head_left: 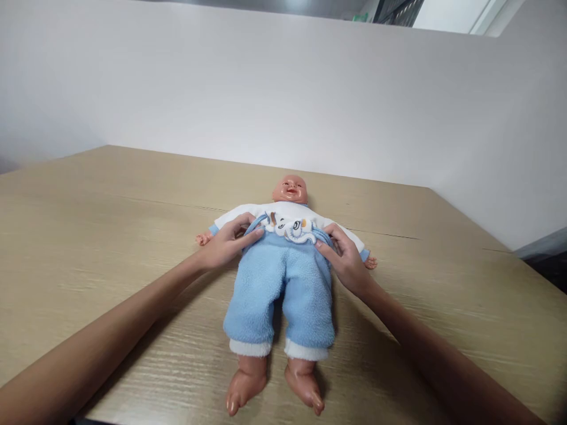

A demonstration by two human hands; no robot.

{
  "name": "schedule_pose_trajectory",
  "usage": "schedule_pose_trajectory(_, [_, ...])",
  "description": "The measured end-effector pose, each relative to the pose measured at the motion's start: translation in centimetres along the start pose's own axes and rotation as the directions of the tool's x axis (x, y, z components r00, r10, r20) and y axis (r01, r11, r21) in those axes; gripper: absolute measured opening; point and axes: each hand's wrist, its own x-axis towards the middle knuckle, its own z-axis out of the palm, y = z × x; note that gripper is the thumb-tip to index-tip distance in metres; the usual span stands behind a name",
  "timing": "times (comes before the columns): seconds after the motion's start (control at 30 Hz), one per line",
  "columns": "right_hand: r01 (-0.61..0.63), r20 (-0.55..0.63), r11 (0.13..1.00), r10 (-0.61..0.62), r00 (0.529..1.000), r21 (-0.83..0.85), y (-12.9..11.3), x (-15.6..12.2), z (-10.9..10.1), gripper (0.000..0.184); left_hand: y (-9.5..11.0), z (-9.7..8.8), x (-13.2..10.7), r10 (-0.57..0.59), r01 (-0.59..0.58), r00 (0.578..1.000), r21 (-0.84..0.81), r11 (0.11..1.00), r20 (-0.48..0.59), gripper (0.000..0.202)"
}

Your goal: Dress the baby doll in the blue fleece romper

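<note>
A baby doll (290, 190) lies on its back on the wooden table (110, 224), head away from me and bare feet toward me. It wears a white top (290, 213) and fluffy light blue trousers (283, 283) with white cuffs. My left hand (225, 243) pinches the trousers' waistband at the doll's right side. My right hand (345, 257) grips the waistband on the other side. Both sets of fingers are closed on the fabric at waist level.
A plain white wall (283, 94) rises behind the table. The table's right edge (500, 248) runs diagonally toward me, with dark floor beyond it.
</note>
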Motion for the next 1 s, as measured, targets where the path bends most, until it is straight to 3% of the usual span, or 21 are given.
schedule_pose_trajectory(0.1, [-0.119, 0.02, 0.989, 0.117, 0.993, 0.092, 0.4, 0.7, 0.3, 0.03, -0.5, 0.3, 0.3, -0.091, 0.09, 0.995, -0.014, 0.996, -0.047, 0.042])
schedule_pose_trajectory(0.2, [-0.192, 0.061, 0.98, 0.189, 0.98, 0.046, 1.5, 0.7, -0.4, 0.04, -1.8, -0.7, 0.2, -0.119, 0.122, 0.992, 0.075, 0.99, -0.039, 0.047])
schedule_pose_trajectory(0.3, [-0.162, 0.135, 0.985, 0.168, 0.976, -0.056, 2.2, 0.0, -2.0, 0.038, -2.5, -2.5, -0.1, -0.114, 0.098, 0.988, 0.157, 0.983, 0.1, 0.043])
schedule_pose_trajectory(0.4, [-0.111, 0.303, 0.991, 0.13, 0.944, -0.08, 2.3, -0.5, -4.1, 0.028, -2.6, -4.1, -0.5, -0.083, 0.041, 0.96, 0.16, 0.986, 0.266, 0.032])
schedule_pose_trajectory(0.53, [-0.019, 0.481, 0.995, 0.063, 0.874, -0.094, 2.1, -0.6, -5.8, 0.047, -2.7, -4.7, -0.8, -0.034, -0.022, 0.936, 0.157, 0.987, 0.351, 0.036])
schedule_pose_trajectory(0.73, [0.044, 0.43, 0.981, 0.044, 0.902, -0.191, 2.0, -1.2, -4.9, 0.082, -3.4, -4.3, -0.9, -0.018, -0.023, 0.946, 0.123, 0.992, 0.323, 0.039])
schedule_pose_trajectory(0.9, [-0.083, 0.396, 0.996, 0.085, 0.914, -0.024, 2.3, -1.0, -3.6, 0.049, -2.8, -4.4, -0.8, -0.023, 0.04, 0.949, -0.047, 0.998, 0.315, 0.036])
schedule_pose_trajectory(1.0, [-0.22, 0.281, 0.971, 0.187, 0.941, 0.092, 2.5, -1.0, -2.2, 0.04, -2.5, -4.2, -0.9, -0.05, 0.081, 0.945, -0.083, 0.993, 0.323, 0.032])
